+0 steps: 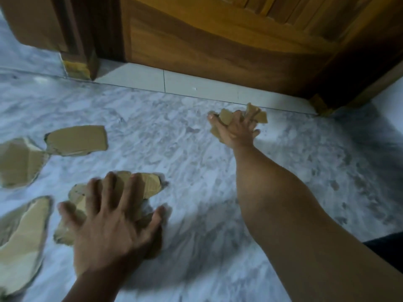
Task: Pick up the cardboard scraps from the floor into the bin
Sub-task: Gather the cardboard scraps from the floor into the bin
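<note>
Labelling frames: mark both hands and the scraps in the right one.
left hand [113,223]: head view, back of hand.
right hand [236,130]: head view, back of hand.
scraps [225,117]: head view, piece beside thumb.

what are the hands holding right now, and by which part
The right hand grips a bunch of small scraps, their edges poking out between the fingers. The left hand only presses flat on a scrap pile.

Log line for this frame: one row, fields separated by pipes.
left hand presses near scraps | right hand grips far scraps | loose scraps on floor | bin unseen
</note>
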`<state>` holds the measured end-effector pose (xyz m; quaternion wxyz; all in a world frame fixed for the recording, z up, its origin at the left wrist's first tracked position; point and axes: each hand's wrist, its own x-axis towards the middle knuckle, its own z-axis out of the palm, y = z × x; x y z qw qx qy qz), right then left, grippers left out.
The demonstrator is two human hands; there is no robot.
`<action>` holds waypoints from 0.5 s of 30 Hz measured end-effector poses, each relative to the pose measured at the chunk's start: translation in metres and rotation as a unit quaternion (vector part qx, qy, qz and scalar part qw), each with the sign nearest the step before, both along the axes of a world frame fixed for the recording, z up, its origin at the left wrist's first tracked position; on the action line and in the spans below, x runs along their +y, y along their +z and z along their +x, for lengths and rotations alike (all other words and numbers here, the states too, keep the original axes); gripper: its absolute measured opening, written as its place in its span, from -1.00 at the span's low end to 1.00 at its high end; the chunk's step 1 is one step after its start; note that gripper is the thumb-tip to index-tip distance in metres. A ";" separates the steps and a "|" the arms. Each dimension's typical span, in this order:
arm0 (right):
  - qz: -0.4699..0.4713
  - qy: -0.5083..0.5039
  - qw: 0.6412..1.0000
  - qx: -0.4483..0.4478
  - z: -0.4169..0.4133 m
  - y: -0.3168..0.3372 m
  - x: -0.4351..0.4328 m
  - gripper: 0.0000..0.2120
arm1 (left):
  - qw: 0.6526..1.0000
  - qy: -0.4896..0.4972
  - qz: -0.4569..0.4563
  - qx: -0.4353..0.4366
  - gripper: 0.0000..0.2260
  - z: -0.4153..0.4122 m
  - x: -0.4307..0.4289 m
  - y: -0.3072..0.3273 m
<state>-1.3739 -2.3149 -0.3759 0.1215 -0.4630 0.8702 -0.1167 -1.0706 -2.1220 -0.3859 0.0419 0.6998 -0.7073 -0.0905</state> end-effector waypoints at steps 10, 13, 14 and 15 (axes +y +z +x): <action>-0.039 0.011 0.999 0.035 -0.027 0.004 0.026 -0.07 | 1.000 -0.009 0.004 0.013 -0.21 -0.017 0.003 0.009; 0.011 0.094 0.995 0.012 0.002 0.005 0.039 -0.15 | 1.000 -0.003 -0.004 0.023 -0.26 -0.017 0.004 0.009; 0.028 0.120 0.992 0.019 0.015 0.006 0.046 -0.17 | 0.999 0.001 -0.010 0.032 -0.29 -0.017 0.005 0.006; 0.037 0.138 0.990 0.021 0.028 0.006 0.054 -0.20 | 0.999 0.008 -0.013 0.040 -0.31 -0.017 0.006 0.005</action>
